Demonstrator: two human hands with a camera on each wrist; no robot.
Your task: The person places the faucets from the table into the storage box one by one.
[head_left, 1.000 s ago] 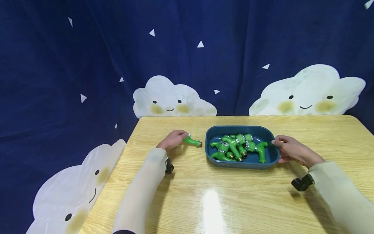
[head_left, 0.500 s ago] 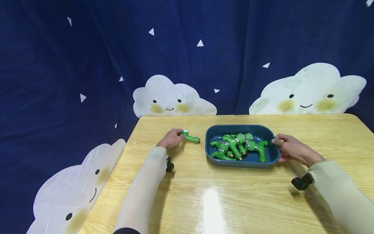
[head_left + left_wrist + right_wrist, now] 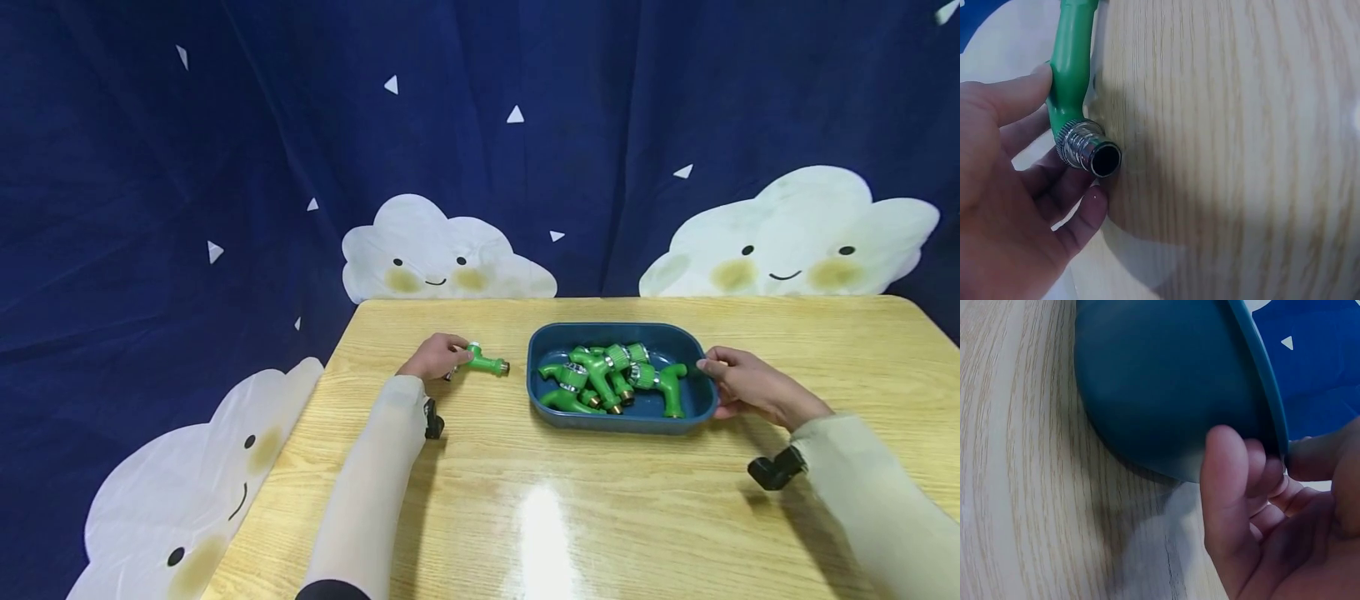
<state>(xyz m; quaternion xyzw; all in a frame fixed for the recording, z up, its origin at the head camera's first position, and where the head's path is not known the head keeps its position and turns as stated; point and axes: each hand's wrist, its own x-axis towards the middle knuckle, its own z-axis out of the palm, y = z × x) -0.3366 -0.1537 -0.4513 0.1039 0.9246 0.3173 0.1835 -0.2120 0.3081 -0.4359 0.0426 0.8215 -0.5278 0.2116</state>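
Left of the bin, my left hand (image 3: 437, 357) pinches a green tap (image 3: 486, 362) between thumb and fingers. The left wrist view shows the tap's green body (image 3: 1072, 62) and its ridged metal spout end (image 3: 1092, 150) beside the fingers. My right hand (image 3: 761, 385) grips the right end of a dark blue bin (image 3: 622, 423). In the right wrist view the thumb is over the rim of the bin (image 3: 1160, 375) and the fingers lie against its outer wall. Several green taps (image 3: 600, 367) lie heaped inside the bin.
A wooden table (image 3: 480, 500) bears the bin and both forearms. Behind it hangs a dark blue curtain (image 3: 465, 150) with smiling cloud (image 3: 450, 250) shapes. A black wrist camera (image 3: 776, 468) sits at the right cuff.
The tap in my left hand has shifted slightly left and turned, so a metal end now shows below the fingers. My right hand and the bin stay in place.
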